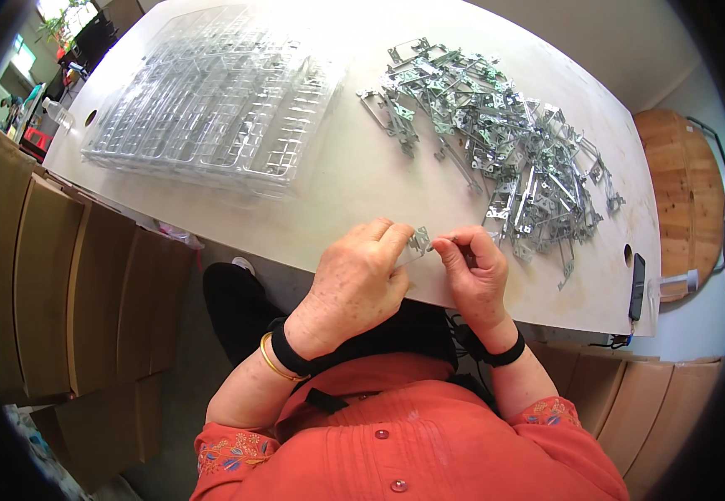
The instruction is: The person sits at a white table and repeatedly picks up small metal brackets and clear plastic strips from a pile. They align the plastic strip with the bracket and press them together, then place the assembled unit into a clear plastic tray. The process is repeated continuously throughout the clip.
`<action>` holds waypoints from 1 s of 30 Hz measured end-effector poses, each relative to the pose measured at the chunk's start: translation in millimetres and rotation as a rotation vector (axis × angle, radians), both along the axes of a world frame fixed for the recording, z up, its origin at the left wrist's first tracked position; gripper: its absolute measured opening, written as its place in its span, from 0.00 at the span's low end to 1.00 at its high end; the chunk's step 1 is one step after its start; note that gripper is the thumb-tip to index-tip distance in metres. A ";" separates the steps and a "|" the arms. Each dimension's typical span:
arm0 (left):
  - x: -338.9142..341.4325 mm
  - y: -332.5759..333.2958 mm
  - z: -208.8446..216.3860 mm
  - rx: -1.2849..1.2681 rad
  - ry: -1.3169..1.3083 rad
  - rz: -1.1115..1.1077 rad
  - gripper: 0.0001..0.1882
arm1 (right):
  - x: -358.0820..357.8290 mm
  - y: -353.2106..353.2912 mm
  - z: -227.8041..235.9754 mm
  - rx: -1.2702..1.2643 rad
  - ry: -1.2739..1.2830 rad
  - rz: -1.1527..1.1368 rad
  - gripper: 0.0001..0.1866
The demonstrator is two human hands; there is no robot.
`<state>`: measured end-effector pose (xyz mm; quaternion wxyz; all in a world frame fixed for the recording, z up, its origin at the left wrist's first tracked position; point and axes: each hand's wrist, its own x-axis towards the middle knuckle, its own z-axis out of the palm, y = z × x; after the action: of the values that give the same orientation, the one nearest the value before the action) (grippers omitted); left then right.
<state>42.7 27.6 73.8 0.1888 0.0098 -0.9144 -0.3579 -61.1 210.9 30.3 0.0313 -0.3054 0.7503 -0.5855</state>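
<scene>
Left hand (364, 274): fingers curled, gripping one metal bracket (418, 240). Right hand (477, 274): thumb and fingers pinched together at the bracket's right side; anything between them too small to tell. Bracket located between the hands, at the near edge of the table (316, 221). Heap (504, 146) of like brackets, far right. Clear trays (212, 117), stacked, far left. Phone (637, 288), near right edge.

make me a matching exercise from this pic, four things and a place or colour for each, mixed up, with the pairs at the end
Column 1
1. single metal bracket
2. clear plastic trays
3. bangle
4. loose metal brackets

Column 2
A. gold
B. heaped on the right of the table
C. between the left hand and right hand
D. stacked on the left of the table

Pairs: 1-C, 2-D, 3-A, 4-B
</scene>
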 end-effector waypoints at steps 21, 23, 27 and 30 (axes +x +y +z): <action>1.9 0.3 -1.0 0.008 -0.028 0.001 0.21 | 1.4 -3.7 4.6 0.037 0.118 0.017 0.05; 1.3 0.6 -1.3 0.006 -0.028 -0.003 0.21 | 0.7 -2.1 1.0 0.031 0.089 0.014 0.04; 1.6 -1.0 3.4 -0.005 -0.068 0.010 0.21 | -1.4 -2.9 4.1 0.066 0.112 0.023 0.03; 0.6 -0.5 -1.7 0.005 -0.019 0.006 0.21 | -0.7 -0.5 0.8 0.031 0.098 -0.006 0.02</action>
<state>43.3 27.0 72.1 0.1814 0.0166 -0.9152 -0.3595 -61.7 210.4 31.1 -0.0026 -0.3311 0.7607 -0.5582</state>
